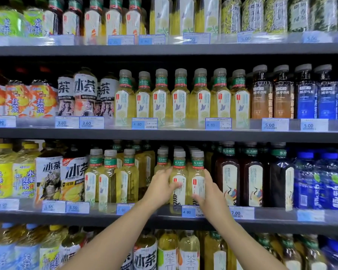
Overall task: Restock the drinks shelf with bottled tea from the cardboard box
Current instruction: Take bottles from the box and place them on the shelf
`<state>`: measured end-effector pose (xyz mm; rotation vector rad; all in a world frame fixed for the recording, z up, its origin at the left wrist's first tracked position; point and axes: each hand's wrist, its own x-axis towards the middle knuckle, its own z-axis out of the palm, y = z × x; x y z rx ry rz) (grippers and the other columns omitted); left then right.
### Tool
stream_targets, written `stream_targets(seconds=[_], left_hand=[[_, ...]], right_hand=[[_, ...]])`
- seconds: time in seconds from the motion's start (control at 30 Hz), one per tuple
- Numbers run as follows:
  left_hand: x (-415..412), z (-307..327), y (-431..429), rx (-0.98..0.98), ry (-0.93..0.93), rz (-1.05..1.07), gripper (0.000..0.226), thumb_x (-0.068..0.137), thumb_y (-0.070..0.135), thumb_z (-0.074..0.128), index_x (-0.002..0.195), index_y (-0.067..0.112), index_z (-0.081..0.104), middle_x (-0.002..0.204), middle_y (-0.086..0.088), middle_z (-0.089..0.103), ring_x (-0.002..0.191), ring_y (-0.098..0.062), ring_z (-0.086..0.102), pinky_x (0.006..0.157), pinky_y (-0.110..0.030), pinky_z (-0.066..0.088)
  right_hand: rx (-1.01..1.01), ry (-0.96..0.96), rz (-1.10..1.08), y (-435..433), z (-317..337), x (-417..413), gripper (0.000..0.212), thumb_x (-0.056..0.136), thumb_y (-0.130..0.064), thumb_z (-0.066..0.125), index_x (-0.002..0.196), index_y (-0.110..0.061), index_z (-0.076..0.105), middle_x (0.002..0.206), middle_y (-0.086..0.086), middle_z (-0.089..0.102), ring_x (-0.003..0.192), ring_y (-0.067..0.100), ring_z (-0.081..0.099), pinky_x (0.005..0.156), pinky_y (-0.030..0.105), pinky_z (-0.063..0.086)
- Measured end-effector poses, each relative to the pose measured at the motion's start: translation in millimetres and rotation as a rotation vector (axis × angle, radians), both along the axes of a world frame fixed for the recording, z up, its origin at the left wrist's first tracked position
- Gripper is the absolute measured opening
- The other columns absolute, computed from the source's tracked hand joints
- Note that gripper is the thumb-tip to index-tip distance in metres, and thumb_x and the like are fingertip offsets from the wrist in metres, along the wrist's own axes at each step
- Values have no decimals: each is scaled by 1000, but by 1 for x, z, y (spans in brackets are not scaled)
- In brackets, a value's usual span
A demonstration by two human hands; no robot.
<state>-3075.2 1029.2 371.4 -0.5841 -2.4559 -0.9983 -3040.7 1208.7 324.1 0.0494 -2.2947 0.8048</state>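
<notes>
Both my arms reach up to the third shelf [164,216] from the top. My left hand [161,187] wraps around the left side of a yellow tea bottle [179,172] with a grey cap and a green neck band, thumb across its white label. My right hand [208,193] holds the neighbouring tea bottle [197,173] from its right side, fingers on the label. Both bottles stand upright at the shelf's front edge, with more of the same tea lined up behind them. The cardboard box is out of view.
Left of my hands stand several similar yellow tea bottles [109,178], some turned sideways. Dark tea bottles [229,176] stand close on the right, then blue water bottles [320,182]. Price tags [188,211] line the shelf edges. Full shelves run above and below.
</notes>
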Motion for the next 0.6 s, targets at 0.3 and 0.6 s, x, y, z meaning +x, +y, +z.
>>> stream_targets(seconds=[0.3, 0.6], left_hand=[[18, -12, 0, 73, 43, 8, 70, 92, 36, 71, 153, 24, 39, 145, 2, 54, 132, -14, 52, 105, -27, 43], [80, -129, -32, 0, 231, 52, 12, 98, 33, 59, 107, 26, 64, 104, 14, 58, 102, -7, 54, 90, -29, 48]], right_hand=[[-19, -20, 10, -2, -3, 13, 95, 87, -35, 72, 153, -40, 5, 135, -2, 48, 117, 15, 54, 91, 34, 52], [410, 330, 34, -28, -96, 75, 31, 94, -28, 60, 123, -17, 64, 127, 5, 59, 120, 25, 54, 102, 41, 42]])
